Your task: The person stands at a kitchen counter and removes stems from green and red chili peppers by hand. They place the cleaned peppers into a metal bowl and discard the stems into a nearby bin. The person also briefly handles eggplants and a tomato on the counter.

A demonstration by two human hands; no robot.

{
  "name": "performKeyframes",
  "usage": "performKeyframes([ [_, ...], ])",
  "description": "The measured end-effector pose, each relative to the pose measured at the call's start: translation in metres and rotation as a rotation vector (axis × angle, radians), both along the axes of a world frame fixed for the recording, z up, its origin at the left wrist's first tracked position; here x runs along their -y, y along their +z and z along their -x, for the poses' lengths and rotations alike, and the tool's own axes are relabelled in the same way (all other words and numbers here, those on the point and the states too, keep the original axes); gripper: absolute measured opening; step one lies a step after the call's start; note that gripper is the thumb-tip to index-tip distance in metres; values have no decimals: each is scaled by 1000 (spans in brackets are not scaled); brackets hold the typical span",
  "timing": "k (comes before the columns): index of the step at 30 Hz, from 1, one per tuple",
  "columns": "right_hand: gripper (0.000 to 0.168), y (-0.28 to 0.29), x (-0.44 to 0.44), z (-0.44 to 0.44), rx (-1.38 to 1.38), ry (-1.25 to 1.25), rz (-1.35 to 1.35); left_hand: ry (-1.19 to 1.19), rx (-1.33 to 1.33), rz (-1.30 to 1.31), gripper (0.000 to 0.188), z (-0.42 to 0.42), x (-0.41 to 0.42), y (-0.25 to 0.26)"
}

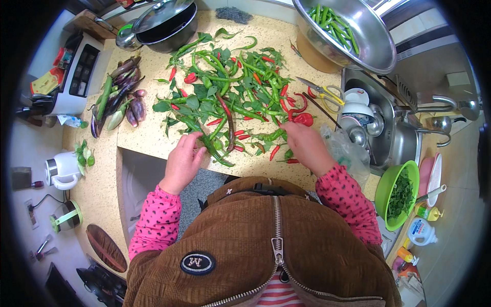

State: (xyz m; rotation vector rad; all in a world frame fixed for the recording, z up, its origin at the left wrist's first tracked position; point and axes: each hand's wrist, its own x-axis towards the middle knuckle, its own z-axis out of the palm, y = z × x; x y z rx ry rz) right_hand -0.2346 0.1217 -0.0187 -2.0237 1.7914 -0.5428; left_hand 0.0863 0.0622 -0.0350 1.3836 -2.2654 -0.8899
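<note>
My left hand (183, 163) is at the counter's front edge, thumb and forefinger apart. Its fingertips touch or nearly touch a long green pepper (209, 144). My right hand (305, 144) is bent downward with its fingers drawn together beside a wrinkled green pepper (270, 136). Whether anything is pinched there is hidden. Just beyond those fingers lies a broad red pepper (304, 119). A loose heap of green chilies (218, 65), small red chilies (215, 122) and leafy stems (199, 92) spreads before me. One long dark red-brown pepper (229, 122) lies across the heap.
Yellow-handled scissors (330, 96) lie right, beside a sink (406, 142) holding dishes. A steel basin (374, 38) contains green chilies. Eggplants (124, 96) lie left; a lidded black pot (168, 36) stands behind. A clear plastic bag (351, 153) and green bowl of leaves (379, 195) are right.
</note>
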Motion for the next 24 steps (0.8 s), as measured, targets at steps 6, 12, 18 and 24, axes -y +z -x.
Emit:
performKeyframes([
  [6, 22, -22, 17, 8, -40, -60, -95, 10, -129, -173, 53, 18, -11, -15],
  [12, 11, -8, 9, 12, 245, -187, -280, 22, -310, -255, 44, 27, -9, -24],
  [18, 12, 13, 9, 5, 1158, -350, -754, 153, -19, 87, 47, 8, 17, -17],
  [24, 9, 17, 6, -4, 1468, -422, -818, 15, 173, 375, 34, 9, 48, -20],
])
